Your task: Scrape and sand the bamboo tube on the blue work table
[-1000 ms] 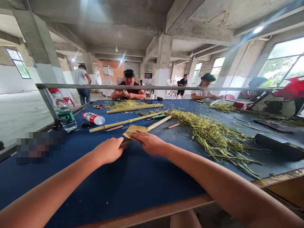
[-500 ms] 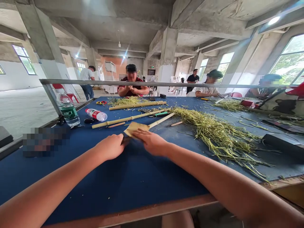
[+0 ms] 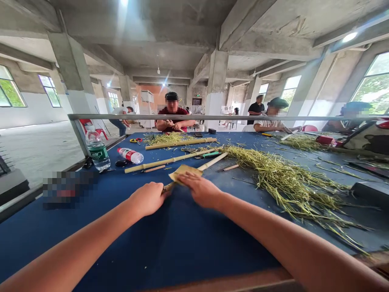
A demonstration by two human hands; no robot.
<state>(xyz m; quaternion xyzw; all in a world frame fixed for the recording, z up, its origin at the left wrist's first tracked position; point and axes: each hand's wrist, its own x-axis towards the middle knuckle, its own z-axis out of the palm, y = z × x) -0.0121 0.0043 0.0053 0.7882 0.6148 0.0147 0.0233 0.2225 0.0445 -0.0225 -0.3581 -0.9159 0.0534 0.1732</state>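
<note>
My left hand [image 3: 148, 198] is closed in a fist around the near end of a thin bamboo stick [image 3: 214, 161], which points away to the right. Over the stick's middle lies a tan sheet of sandpaper [image 3: 179, 170], bent around it. My right hand [image 3: 199, 186] presses on this sheet from above, fingers together, pinning it against the stick. The sheet and my fingers hide part of the stick. Just beyond are a longer bamboo pole [image 3: 158, 160], a short brown stick [image 3: 154, 168] and a green-handled knife [image 3: 209, 155].
Right of my hands spreads a heap of green-yellow shavings [image 3: 273, 170]. Two plastic bottles, one upright [image 3: 97, 152] and one lying [image 3: 130, 155], are at left. Another bamboo pole [image 3: 182, 143] lies further back. A metal rail [image 3: 227, 118] crosses the far side; several people work beyond.
My view has shifted, so the table things appear lower and further right. Both hands still hold the stick and sandpaper; more of the stick's near end shows between them.
</note>
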